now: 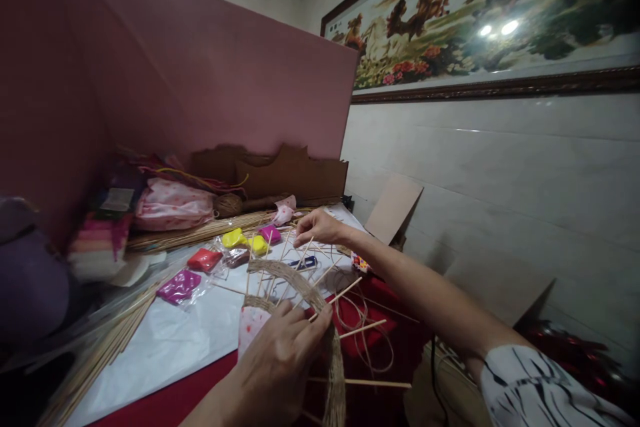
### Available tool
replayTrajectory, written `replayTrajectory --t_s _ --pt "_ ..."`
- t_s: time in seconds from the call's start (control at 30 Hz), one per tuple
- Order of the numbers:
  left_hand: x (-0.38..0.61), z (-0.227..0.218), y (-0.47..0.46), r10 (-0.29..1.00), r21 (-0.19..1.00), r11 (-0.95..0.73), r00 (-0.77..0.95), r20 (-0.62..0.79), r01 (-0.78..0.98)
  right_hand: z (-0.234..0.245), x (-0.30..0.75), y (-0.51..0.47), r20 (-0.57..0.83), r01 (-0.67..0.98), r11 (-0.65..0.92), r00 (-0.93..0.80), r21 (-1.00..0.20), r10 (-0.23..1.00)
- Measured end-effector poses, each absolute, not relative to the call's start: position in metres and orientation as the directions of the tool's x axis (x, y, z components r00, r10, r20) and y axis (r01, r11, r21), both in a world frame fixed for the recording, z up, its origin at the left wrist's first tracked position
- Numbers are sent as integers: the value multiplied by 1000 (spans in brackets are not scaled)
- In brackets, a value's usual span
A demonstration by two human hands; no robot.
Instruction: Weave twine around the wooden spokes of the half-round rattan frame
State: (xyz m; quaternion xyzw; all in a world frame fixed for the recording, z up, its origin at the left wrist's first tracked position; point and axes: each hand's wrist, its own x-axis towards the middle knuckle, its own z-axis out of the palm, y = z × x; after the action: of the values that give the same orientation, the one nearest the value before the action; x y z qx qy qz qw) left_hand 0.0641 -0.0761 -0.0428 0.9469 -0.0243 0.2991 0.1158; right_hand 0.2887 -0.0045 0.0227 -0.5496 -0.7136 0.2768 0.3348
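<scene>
Head view, work: a half-woven basket (305,283) lies on its side at the near edge of the table, on a white sheet (165,340) over a red cloth (165,403). Its bare stakes (341,294) fan out toward the wall.
Head view, left hand: the left hand (285,347) is closed over the woven rim, fingers curled round it and thumb pressed on, holding the piece steady.
Head view, right hand: the right hand (317,228) reaches past the basket with fingertips pinched narrow, apparently on the tip of one thin stake; the exact contact is too small to make out.
Head view, surroundings: loose cane coils (361,328) trail beside the basket. Packets of coloured clay (204,259) lie on the sheet, and a long reed bundle (200,230) lies behind them against a pink board (200,80).
Step in hand: judged from the grip, this is mid-weave, with one stake being drawn aside while the rim is braced.
Next move calls for: a firm left hold so the wall does not twist, and a gentle bend of the pinched stake, since thin cane is likely to snap if kinked.
</scene>
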Motion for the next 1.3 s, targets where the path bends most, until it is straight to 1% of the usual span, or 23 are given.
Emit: replayTrajectory --t_s 0.17,0.4,0.53,0.63,0.73,0.83,0.9,0.97,1.07,1.13,1.2,1.3 --pt "65 -43 -77 -4 238 -955 810 586 -176 -6 276 -7 169 487 226 -159 -844 973" --pt "64 -42 -77 -3 237 -955 804 595 -180 -11 270 -10 211 325 222 -69 -920 975" --pt "65 -41 -77 9 204 -967 779 628 -154 -20 270 -20 197 169 188 36 -968 980" --pt "65 -39 -76 9 176 -974 752 659 -142 -30 264 -30 152 -6 153 78 -988 985" --pt "64 -38 -75 11 156 -979 726 688 -134 -36 254 -37 113 -231 133 96 -964 989" --pt "64 -39 -75 26 156 -980 693 720 -126 -34 248 -41 113 -443 141 89 -885 990" --pt "64 -39 -75 27 151 -981 676 737 -125 -31 246 -43 126 -545 146 74 -826 989" --pt "65 -39 -75 18 133 -983 661 750 -124 -30 245 -43 129 -611 130 46 -781 991" --pt "66 -39 -73 5 99 -988 632 775 -114 -33 242 -44 114 -655 87 2 -750 994" --pt "68 -39 -72 -10 80 -990 616 788 -118 -37 240 -45 109 -654 68 -22 -753 994" --pt "69 -40 -70 -30 60 -990 598 801 -129 -42 238 -45 114 -603 57 -57 -796 992" --pt "71 -41 -69 -39 49 -990 582 812 -136 -46 239 -46 120 -460 79 -60 -884 991"
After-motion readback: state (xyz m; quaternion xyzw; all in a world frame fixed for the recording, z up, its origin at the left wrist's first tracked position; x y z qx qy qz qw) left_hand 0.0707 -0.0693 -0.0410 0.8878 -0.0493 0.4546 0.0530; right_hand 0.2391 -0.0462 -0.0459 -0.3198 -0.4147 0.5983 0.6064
